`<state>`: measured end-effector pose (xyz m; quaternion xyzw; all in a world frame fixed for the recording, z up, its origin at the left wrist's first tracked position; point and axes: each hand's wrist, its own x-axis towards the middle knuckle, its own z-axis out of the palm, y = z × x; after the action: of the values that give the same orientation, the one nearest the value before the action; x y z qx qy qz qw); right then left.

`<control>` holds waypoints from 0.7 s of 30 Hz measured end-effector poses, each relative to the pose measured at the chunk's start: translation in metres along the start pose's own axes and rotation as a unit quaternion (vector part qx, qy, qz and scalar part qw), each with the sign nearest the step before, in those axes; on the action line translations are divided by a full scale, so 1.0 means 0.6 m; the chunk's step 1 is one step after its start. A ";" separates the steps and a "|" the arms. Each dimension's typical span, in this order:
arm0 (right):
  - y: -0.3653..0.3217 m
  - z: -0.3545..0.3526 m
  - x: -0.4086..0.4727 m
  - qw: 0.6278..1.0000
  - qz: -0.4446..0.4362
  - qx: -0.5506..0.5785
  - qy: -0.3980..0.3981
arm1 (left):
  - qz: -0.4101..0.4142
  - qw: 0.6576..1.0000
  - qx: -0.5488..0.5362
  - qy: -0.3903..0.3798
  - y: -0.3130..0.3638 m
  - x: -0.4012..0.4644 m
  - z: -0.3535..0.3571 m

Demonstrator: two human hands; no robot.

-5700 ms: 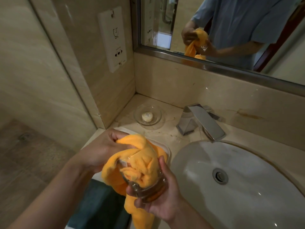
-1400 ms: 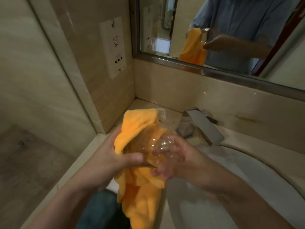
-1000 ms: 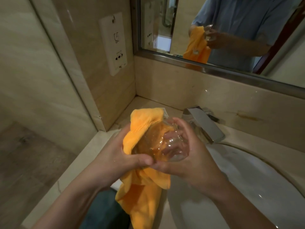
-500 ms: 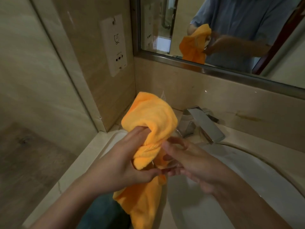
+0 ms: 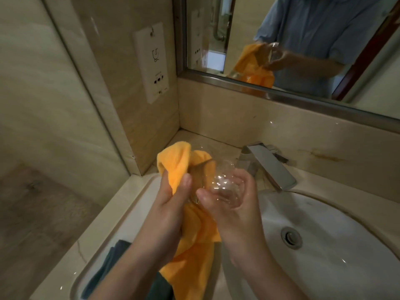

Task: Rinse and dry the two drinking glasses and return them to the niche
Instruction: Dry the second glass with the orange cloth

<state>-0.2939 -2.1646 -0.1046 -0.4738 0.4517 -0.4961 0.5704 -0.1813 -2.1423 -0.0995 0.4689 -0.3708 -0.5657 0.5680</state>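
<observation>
Above counter: right hand (image 5: 233,204) cups glass (image 5: 218,185); left hand (image 5: 171,202) clutches orange cloth (image 5: 194,252).

No readable words or numbers in your view.
The white wall plate (image 5: 151,61) beside your mirror (image 5: 303,40) carries a line-drawn symbol and small print above its sockets, but you cannot make out the letters.

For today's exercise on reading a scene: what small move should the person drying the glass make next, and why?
Probably turn the glass a little in the right hand while the left hand presses the orange cloth against it: the cloth covers only its left side.
</observation>
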 end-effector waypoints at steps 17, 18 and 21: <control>-0.048 -0.041 0.023 0.960 0.088 -0.224 -0.144 | 0.202 0.850 0.465 -0.147 0.020 0.002 -0.042; -0.053 -0.040 0.023 0.955 0.077 -0.243 -0.153 | 0.192 0.858 0.452 -0.152 0.024 0.005 -0.038; -0.067 -0.043 0.022 0.948 0.066 -0.259 -0.173 | 0.146 0.918 0.336 -0.153 0.031 0.000 -0.028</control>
<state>-0.3233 -2.1826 -0.0692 -0.6530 0.4890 -0.2336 0.5290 -0.1597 -2.1418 -0.0863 0.4808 -0.6855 -0.3834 0.3898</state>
